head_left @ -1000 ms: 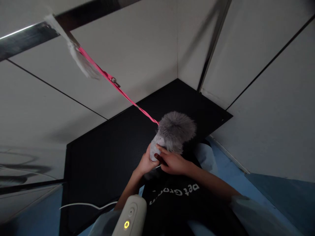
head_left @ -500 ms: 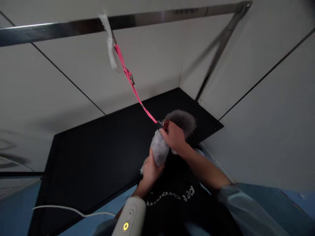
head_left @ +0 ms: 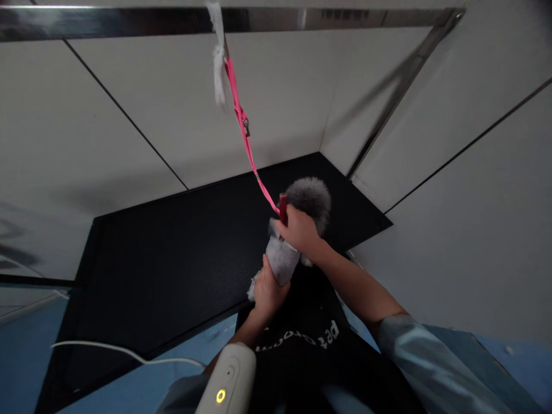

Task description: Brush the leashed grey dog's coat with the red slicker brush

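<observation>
A small grey fluffy dog (head_left: 309, 198) is on the black grooming table (head_left: 172, 247), close against my apron. My left hand (head_left: 269, 290) is wrapped round the pale grey, furry near part of its body. In my right hand (head_left: 302, 230) is a red-handled brush (head_left: 283, 208), the handle sticking up past the fingers. The brush's head is mostly hidden by my hand, at the fur between the pale part and the darker fluffy part. A pink leash (head_left: 245, 135) runs down to the dog beside the handle. The dog's face cannot be made out.
A metal bar (head_left: 129, 22) crosses above the table, with a white cloth strip (head_left: 219, 69) tied on it, holding the leash. A white device with a yellow light (head_left: 230, 379) hangs near my left arm; a white cable (head_left: 125, 349) runs from it. Panelled walls stand behind and at right.
My right hand and the brush have shifted slightly left, and the handle now stands more upright. My left hand keeps its hold. The view has tilted and shifted a little.
</observation>
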### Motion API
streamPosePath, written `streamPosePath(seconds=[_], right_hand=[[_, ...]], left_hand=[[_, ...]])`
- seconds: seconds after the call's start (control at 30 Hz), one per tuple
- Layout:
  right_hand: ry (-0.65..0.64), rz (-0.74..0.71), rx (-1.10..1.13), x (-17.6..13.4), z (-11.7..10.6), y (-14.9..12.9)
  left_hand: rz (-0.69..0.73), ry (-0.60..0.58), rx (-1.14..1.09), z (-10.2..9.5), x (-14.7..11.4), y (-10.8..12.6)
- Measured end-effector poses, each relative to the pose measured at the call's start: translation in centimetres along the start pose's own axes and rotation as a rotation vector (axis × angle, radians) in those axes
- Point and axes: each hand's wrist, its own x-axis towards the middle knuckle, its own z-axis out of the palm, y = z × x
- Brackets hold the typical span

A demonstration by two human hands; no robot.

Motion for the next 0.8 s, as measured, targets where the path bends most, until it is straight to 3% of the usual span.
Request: streamPosePath(seconds=[0.07,0.17,0.2,0.33,0.43,0.57,0.67,0.8], right_hand=[[0.047,-0.019,-0.019,-0.2,0.0,0.0],[-0.171,-0.099,0.097,-0.9,0.3,0.5],[-0.176,-0.072,0.133,-1.1,0.4,0.8],[0.085,0.059,0.221,-2.2,1.2,2.7],[0.006,-0.010,0.409,-3.0,2.2,4.2],[0.166,0.107,0.662,-4.0,3.5,6.0],[0.097,0.107,0.801,-4.4,4.6,7.4],[0.273,0.320,1.117,-5.6,6.5,10.5]], left_hand=[[-0.016,0.033,0.032,0.0,-0.2,0.1],[-0.048,0.048,0.025,-0.1,-0.1,0.0],[-0.050,0.046,0.007,-0.2,-0.1,-0.1],[-0.006,0.058,-0.067,-0.4,0.3,-0.3],[0.026,0.043,-0.107,-0.6,0.7,-0.7],[0.040,0.008,-0.155,-1.2,1.3,-1.4],[0.042,-0.040,-0.221,-1.5,1.7,-1.8],[0.082,-0.065,-0.274,-1.4,2.6,-2.3]])
